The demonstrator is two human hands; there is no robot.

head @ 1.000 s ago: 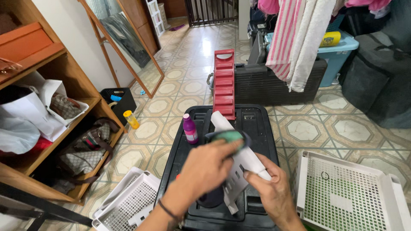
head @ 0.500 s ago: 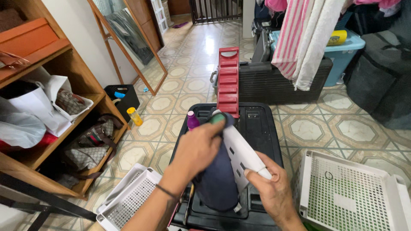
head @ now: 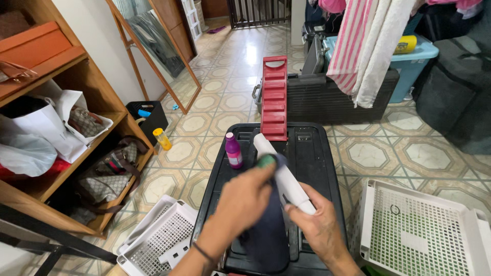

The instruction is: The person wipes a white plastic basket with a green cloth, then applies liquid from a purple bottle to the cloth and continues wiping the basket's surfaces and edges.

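Note:
My right hand [head: 318,228] grips the lower end of a white tube-shaped bottle [head: 279,168] that slants up to the left. My left hand [head: 243,202] presses a dark navy cloth [head: 268,232] with a green patch [head: 266,161] against the bottle's side. Both hands are above a black plastic crate lid [head: 312,158]. A small purple bottle with a white label [head: 233,151] stands upright on the lid, left of the white bottle.
A red plastic rack [head: 274,97] leans at the lid's far edge. White perforated baskets sit lower left [head: 153,240] and lower right [head: 424,232]. Wooden shelves [head: 61,128] with bags stand left. A yellow bottle [head: 162,139] lies on the tiled floor; hanging towels [head: 365,46] are beyond.
My left hand has slid the dark cloth along the white bottle, upward and then back down. The bottle has tilted more upright while my right hand stays at its lower end.

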